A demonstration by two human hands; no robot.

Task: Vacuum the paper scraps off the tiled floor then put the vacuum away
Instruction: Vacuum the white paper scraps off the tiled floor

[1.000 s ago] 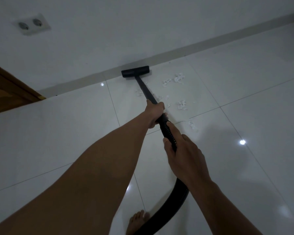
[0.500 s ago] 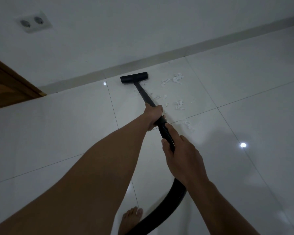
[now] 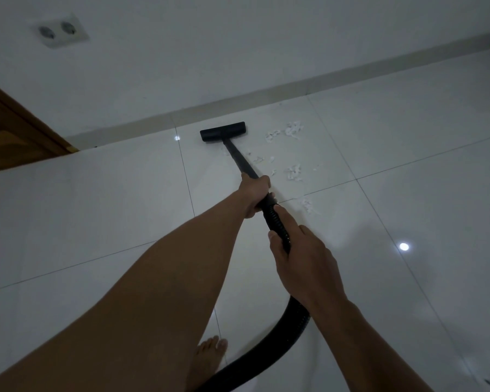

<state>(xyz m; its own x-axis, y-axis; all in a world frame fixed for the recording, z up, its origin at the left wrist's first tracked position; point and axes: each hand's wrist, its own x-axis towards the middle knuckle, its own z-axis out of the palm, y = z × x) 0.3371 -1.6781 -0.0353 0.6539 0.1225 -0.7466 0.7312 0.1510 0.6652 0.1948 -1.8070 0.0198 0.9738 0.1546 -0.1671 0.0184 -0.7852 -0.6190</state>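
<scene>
While both hands, left hand [image 3: 255,190] and right hand [image 3: 300,258], grip the vacuum wand [image 3: 239,158], its floor head [image 3: 223,131] sits near the baseboard [image 3: 266,100], paper scraps [image 3: 293,172] right of it, open tiled floor [image 3: 408,207] beyond.

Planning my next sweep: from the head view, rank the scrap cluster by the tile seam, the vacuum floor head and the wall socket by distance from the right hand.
1. Scrap cluster, just right of the right hand.
2. Vacuum floor head, ahead near the skirting.
3. Wall socket, far upper left.
</scene>
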